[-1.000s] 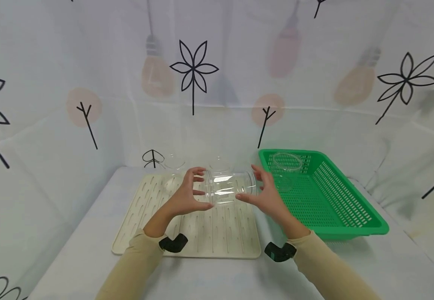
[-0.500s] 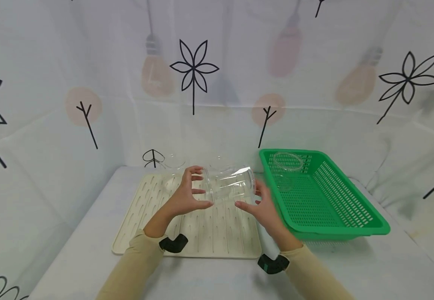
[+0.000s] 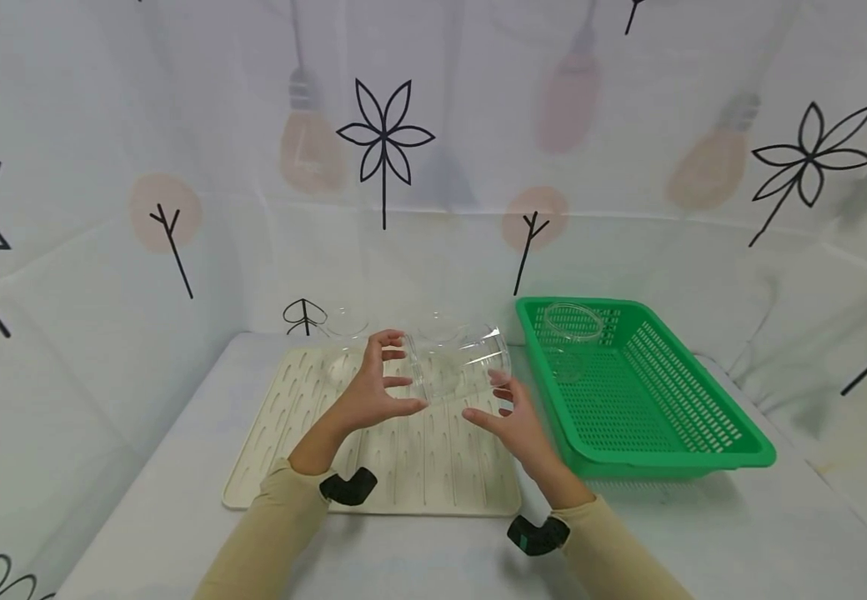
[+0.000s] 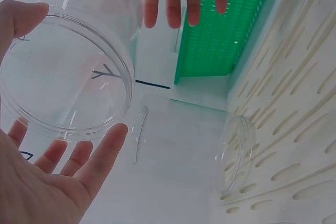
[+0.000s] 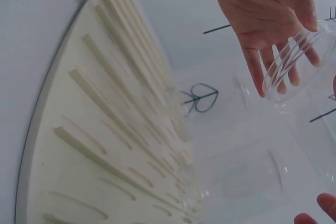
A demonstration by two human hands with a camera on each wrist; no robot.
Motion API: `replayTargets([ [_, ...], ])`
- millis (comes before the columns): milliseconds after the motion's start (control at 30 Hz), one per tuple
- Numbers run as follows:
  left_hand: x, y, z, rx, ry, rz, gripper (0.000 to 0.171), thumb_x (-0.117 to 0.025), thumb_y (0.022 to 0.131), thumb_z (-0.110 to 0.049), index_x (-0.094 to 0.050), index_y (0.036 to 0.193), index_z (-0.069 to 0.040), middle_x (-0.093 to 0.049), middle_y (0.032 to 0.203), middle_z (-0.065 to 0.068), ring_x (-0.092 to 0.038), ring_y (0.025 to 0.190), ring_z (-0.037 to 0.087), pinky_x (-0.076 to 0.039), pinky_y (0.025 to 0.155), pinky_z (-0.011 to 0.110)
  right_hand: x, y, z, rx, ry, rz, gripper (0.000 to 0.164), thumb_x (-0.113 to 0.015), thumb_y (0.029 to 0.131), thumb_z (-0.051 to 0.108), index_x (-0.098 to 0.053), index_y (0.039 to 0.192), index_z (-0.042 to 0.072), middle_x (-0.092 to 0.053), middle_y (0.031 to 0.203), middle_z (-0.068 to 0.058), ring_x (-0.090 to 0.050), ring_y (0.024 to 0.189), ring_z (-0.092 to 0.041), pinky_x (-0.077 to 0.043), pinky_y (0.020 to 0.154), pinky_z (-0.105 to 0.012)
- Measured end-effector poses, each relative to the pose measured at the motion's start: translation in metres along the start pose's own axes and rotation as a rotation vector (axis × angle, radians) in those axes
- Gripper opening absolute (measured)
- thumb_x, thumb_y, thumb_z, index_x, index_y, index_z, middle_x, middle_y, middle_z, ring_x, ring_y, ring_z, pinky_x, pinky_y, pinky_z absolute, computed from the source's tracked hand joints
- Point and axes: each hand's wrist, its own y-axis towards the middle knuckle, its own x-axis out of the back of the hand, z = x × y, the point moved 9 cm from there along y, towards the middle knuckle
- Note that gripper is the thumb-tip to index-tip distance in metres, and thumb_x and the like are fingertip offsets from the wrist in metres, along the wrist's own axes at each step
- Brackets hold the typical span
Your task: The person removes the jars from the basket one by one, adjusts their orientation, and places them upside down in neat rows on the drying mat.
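Observation:
My left hand holds a clear jar sideways above the mat, thumb and fingers around its ridged rim. The jar's right end tips slightly upward. At that end is my right hand, its thumb apart from the jar. Its upper fingertips overlap the jar's end in the head view; whether they touch I cannot tell. In the left wrist view the right hand's fingers look straight. Behind, other clear jars stand on the cream ridged mat, one jar plain in the left wrist view.
A green perforated basket stands right of the mat, with a clear jar upright at its far left corner. One more transparent jar is at the mat's back left. A patterned white curtain hangs behind the table.
My right hand has shifted left and down around the jar's end, and its thumb has come off the jar. The jar's right end has tilted up. The left hand stays about where it was.

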Motion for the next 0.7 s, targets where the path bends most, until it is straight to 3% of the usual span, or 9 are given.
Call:
replayTargets([
  [167,0.0,0.0,0.004,0.03,-0.024,0.004,0.088,-0.071,0.076,0.003,-0.011,0.139,0.001,-0.017,0.141,0.02,-0.03,0.127,0.04,-0.046,0.09,0.046,0.002,0.015,-0.022,0.117,0.009,-0.011,0.075,-0.075,0.079,0.029,-0.035,0.137,0.005,-0.037,0.136,-0.018,-0.034,0.12,-0.034,-0.033,0.096,-0.05],
  [300,0.001,-0.001,0.005,0.056,0.007,0.002,0.088,-0.072,0.076,0.001,-0.01,0.139,0.002,-0.017,0.142,0.021,-0.029,0.127,0.04,-0.043,0.093,0.048,0.005,0.014,-0.009,0.077,0.029,-0.009,0.074,-0.074,0.08,0.023,-0.033,0.139,0.003,-0.037,0.137,-0.019,-0.034,0.123,-0.033,-0.031,0.099,-0.049],
  [367,0.001,-0.002,0.004,0.057,0.032,0.0,0.086,-0.071,0.076,0.0,-0.011,0.138,0.004,-0.018,0.141,0.024,-0.028,0.127,0.043,-0.04,0.095,0.05,0.007,0.005,0.016,0.03,0.041,-0.02,0.071,-0.075,0.079,0.016,-0.034,0.136,-0.001,-0.038,0.135,-0.021,-0.033,0.123,-0.034,-0.029,0.101,-0.052],
  [500,0.001,-0.003,0.004,0.055,0.091,-0.002,0.084,-0.072,0.076,-0.003,-0.013,0.136,0.008,-0.024,0.138,0.028,-0.03,0.125,0.042,-0.036,0.098,0.052,0.01,0.007,0.022,0.12,0.043,-0.048,0.069,-0.075,0.078,0.023,-0.037,0.131,0.0,-0.041,0.129,-0.019,-0.036,0.118,-0.033,-0.033,0.098,-0.051],
  [700,0.0,0.002,0.036,0.061,0.147,-0.004,0.088,-0.075,0.075,-0.008,-0.014,0.137,0.005,-0.03,0.14,0.023,-0.029,0.13,0.036,-0.03,0.103,0.05,0.011,0.009,0.03,0.121,0.053,-0.041,0.073,-0.077,0.077,0.027,-0.036,0.131,0.001,-0.041,0.129,-0.02,-0.036,0.118,-0.033,-0.033,0.099,-0.051],
])
